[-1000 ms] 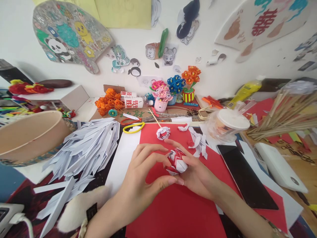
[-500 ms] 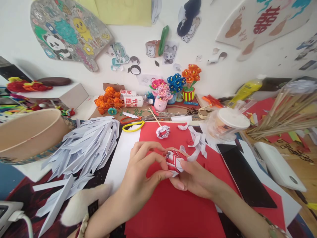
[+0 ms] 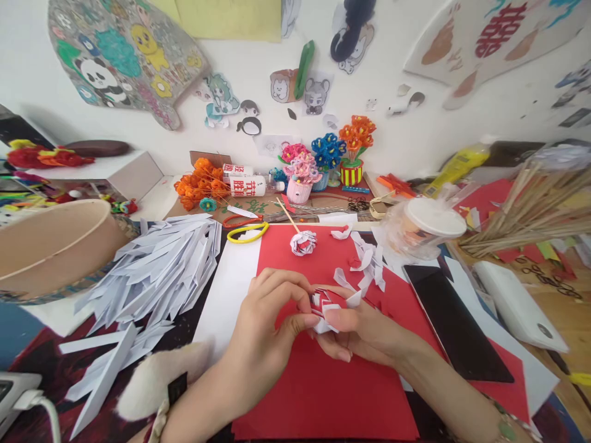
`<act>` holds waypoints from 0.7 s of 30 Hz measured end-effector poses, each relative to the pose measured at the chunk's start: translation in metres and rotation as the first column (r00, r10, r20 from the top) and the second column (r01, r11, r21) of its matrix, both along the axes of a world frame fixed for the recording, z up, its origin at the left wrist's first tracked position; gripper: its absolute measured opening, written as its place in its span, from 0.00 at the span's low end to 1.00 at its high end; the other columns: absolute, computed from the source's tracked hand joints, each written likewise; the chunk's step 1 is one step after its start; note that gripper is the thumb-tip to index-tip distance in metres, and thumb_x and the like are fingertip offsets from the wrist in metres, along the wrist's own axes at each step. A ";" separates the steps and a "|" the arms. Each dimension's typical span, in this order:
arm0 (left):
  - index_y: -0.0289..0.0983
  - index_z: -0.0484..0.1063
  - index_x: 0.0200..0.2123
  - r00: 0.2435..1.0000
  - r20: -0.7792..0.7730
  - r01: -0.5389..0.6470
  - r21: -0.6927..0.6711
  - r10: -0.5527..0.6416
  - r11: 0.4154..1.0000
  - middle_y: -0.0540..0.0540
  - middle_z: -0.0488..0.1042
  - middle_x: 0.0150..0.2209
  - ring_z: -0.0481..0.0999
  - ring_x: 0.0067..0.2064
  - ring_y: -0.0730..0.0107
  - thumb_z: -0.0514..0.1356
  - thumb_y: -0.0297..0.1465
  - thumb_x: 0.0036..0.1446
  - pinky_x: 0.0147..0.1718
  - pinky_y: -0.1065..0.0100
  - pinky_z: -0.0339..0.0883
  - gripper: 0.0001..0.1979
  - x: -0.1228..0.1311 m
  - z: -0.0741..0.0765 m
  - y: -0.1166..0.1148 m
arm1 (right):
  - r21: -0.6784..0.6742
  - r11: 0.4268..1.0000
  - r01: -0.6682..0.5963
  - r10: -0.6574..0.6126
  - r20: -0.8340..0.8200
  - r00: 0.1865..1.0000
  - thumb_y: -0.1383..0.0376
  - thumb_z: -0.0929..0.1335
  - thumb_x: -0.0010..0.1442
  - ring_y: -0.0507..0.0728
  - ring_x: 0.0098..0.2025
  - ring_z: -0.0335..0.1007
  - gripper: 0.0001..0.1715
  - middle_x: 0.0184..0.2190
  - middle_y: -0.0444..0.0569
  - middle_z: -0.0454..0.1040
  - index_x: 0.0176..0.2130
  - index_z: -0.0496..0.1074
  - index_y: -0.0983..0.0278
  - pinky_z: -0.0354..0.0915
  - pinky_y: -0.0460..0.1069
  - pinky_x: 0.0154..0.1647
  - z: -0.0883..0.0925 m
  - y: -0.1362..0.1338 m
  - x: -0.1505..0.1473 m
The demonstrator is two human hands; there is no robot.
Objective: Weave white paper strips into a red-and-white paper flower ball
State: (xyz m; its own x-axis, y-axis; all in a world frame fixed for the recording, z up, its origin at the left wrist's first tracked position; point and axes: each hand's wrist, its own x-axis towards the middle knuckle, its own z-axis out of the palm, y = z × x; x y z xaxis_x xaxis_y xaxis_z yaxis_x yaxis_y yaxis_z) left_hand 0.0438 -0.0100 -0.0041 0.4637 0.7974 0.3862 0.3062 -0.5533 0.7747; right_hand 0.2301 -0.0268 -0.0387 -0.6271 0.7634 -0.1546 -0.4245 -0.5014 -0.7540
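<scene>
Between my hands is a red and white folded paper flower [image 3: 329,301], held above a sheet of red paper [image 3: 323,394]. My left hand [image 3: 277,314] pinches the flower's left edge between thumb and fingertips. From the right, my right hand [image 3: 364,329] grips it, thumb on top and fingers underneath. Beyond them lies a similar paper flower on a stick [image 3: 303,243]. Curled white paper scraps [image 3: 368,258] lie to its right, a few tinged red.
On the left are a heap of folded white paper strips [image 3: 161,264] and a round beige container [image 3: 55,246]. Yellow-handled scissors [image 3: 248,232] lie behind. To the right are a black phone [image 3: 457,323], a lidded cup [image 3: 434,218] and a bundle of sticks [image 3: 521,206].
The paper flower has been turned and tilted in my hands, and my right thumb has moved left across it. My left fingers stay at its left edge.
</scene>
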 end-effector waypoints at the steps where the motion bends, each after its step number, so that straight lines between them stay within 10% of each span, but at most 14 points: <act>1: 0.38 0.68 0.29 1.000 0.006 -0.003 -0.009 0.003 1.000 0.50 0.75 0.39 0.72 0.41 0.67 0.63 0.23 0.60 0.44 0.66 0.61 0.09 0.000 0.000 0.000 | -0.002 1.000 -0.006 0.006 0.002 1.000 0.60 0.72 0.59 0.45 0.17 0.60 0.11 0.24 0.38 0.67 0.38 0.70 0.63 0.49 0.44 0.19 0.000 0.000 0.000; 21: 0.38 0.73 0.31 0.988 0.146 0.078 -0.158 -0.055 0.984 0.50 0.76 0.38 0.74 0.43 0.68 0.66 0.28 0.59 0.44 0.68 0.66 0.05 -0.001 0.005 0.005 | 0.034 0.999 0.002 0.001 -0.106 0.994 0.54 0.69 0.64 0.46 0.22 0.64 0.15 0.31 0.42 0.69 0.40 0.71 0.63 0.58 0.44 0.26 -0.001 0.000 -0.001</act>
State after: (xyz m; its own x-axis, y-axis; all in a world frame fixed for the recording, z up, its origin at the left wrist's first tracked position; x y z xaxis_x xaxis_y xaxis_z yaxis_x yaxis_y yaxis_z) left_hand 0.0427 -0.0050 0.0014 0.4684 0.8238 0.3192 0.1545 -0.4321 0.8885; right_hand 0.2292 -0.0273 -0.0397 -0.6381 0.7675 -0.0611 -0.5033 -0.4759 -0.7213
